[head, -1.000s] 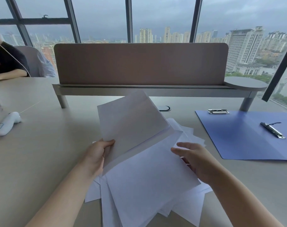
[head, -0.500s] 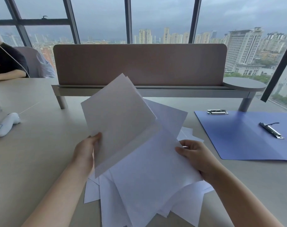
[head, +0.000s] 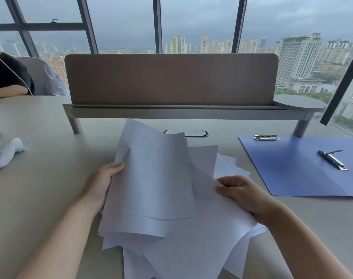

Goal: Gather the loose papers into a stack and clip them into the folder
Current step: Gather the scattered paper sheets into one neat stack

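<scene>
A loose pile of white papers [head: 193, 248] lies fanned out on the desk in front of me. My left hand [head: 100, 184] grips the left edge of a few raised sheets [head: 153, 178], which stand tilted up above the pile. My right hand [head: 242, 195] pinches the right edge of another sheet [head: 207, 206] lifted off the pile. The open blue folder [head: 292, 170] lies flat to the right, with a metal clip [head: 332, 160] on its inside and a second clip [head: 266, 137] at its top edge.
A brown divider screen on a grey shelf [head: 171, 113] crosses the desk behind the papers. A white handheld device [head: 7, 152] lies at the far left. A person's arm [head: 8, 91] rests on the desk at the back left. A cable port [head: 185, 133] sits behind the pile.
My left hand has swung its raised sheets from a left-leaning tilt to nearly upright over the pile. My right hand has closed on a sheet's edge and lifted it.
</scene>
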`<control>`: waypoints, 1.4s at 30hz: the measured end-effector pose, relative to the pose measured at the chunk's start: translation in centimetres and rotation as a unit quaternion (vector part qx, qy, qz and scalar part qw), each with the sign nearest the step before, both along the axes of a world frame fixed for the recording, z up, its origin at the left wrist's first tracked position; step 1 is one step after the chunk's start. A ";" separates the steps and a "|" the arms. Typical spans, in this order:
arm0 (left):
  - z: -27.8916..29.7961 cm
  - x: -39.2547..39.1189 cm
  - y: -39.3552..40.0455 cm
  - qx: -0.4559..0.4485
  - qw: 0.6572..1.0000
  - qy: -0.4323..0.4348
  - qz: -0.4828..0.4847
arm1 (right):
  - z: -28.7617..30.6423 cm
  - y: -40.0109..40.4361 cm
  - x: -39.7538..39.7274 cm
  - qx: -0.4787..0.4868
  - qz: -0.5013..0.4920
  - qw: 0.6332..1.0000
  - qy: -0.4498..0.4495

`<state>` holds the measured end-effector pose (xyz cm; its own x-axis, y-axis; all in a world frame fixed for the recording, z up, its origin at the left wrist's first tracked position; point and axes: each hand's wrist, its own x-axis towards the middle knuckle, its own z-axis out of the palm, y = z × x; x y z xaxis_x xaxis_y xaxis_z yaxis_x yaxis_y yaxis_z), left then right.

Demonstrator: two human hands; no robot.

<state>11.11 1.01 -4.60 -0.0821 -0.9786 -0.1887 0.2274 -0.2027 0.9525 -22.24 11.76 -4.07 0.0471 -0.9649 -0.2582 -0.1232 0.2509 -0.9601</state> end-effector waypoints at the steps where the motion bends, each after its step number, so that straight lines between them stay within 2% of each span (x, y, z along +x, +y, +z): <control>1: 0.0 0.1 0.0 0.008 1.000 0.009 -0.007 | 0.1 0.1 -0.1 0.004 0.023 1.000 0.006; 4: 0.1 -0.1 0.4 0.024 0.999 0.012 -0.023 | 0.2 0.3 -0.2 0.005 0.064 0.998 0.007; 9: 0.5 -0.3 1.1 0.051 0.993 -0.079 -0.077 | 0.0 0.2 -0.3 -0.021 0.052 0.998 -0.017; 13: 0.5 -1.0 1.1 -0.009 0.985 -0.154 -0.079 | -0.2 0.1 -0.4 -0.022 0.059 0.998 -0.019; 18: 0.3 -1.9 1.6 -0.034 0.986 -0.139 -0.089 | -0.3 0.1 -0.2 -0.018 0.081 0.997 0.003; 23: 0.0 -2.2 1.4 -0.112 0.975 -0.190 -0.028 | 0.0 0.4 0.1 -0.029 0.103 0.993 0.044; 28: -0.3 -2.0 1.1 -0.140 0.971 -0.188 0.041 | -0.1 0.5 0.4 -0.027 0.101 0.982 0.156; 31: -0.3 -1.5 0.6 -0.134 0.974 -0.167 0.079 | -0.5 0.2 0.2 -0.024 0.080 0.982 0.171; 34: -0.4 -0.5 -0.2 -0.126 0.977 -0.129 0.117 | 0.0 0.2 0.2 -0.029 0.035 0.993 0.106; 38: -0.9 0.6 -1.3 -0.122 0.976 -0.112 0.145 | 0.4 0.1 -0.1 -0.047 -0.078 0.994 0.055; 42: -1.0 1.2 -1.7 -0.121 0.967 -0.112 0.195 | 0.2 -0.4 -0.7 -0.061 -0.175 0.981 0.050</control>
